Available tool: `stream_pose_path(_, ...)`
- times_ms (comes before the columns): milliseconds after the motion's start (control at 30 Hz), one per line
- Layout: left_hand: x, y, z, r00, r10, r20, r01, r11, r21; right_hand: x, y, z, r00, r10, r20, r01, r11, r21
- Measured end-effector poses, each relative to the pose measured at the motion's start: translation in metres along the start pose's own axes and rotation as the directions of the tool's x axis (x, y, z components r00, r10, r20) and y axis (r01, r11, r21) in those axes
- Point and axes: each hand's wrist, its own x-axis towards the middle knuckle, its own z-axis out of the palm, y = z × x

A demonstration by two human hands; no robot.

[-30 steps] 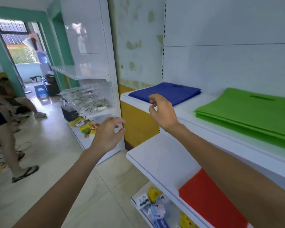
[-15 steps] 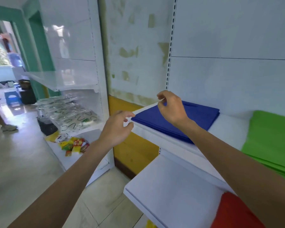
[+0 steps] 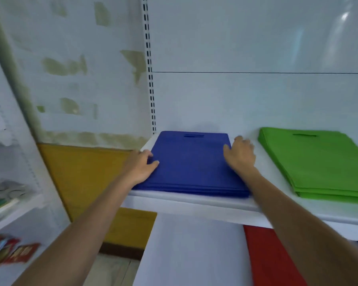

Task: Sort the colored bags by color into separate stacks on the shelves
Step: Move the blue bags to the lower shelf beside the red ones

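Note:
A stack of blue bags (image 3: pixel 191 162) lies flat on the upper white shelf (image 3: pixel 194 205), handle slots toward the wall. My left hand (image 3: pixel 142 167) grips the stack's left edge, thumb on top. My right hand (image 3: pixel 239 154) rests on the stack's right edge with its fingers spread over the side. A stack of green bags (image 3: pixel 316 162) lies to the right on the same shelf. One shelf down, a red bag (image 3: pixel 271 256) shows at the lower right, partly hidden by my right arm.
A bare stretch of the lower white shelf (image 3: pixel 192 250) sits left of the red bag. Another white shelving unit (image 3: pixel 15 203) stands at the left with packaged goods. A yellow wall panel (image 3: pixel 85 176) lies between the two units.
The view has swung right and closer to the shelf. Both hands have moved from the air in front of the blue stack onto its left and right edges.

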Motion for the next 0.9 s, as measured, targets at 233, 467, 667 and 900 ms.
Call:
stream_pose_path(233,0.009,-0.005,0.006,0.996,-0.088,-0.008,0.086,0.987,-0.136,-0.001,0.010,0.007,0.999,0.001,0.046,-0.001,1.000,-0.001)
stream_pose_path(467,0.000,0.000,0.006,0.953,-0.053,-0.299,0.003,0.986,-0.165,-0.003,0.013,0.006,0.991,-0.073,-0.111,0.091,0.982,0.165)
stream_pose_path(667,-0.007,0.005,0.005,0.900,0.102,-0.423,-0.116,0.993,-0.007,-0.007,0.011,0.005,0.948,-0.197,-0.248,0.246,0.952,0.181)
stream_pose_path(900,-0.008,0.005,0.003,0.790,0.332,-0.516,-0.362,0.931,0.044,-0.014,-0.001,-0.025,0.888,-0.271,-0.371,0.399,0.856,0.328)
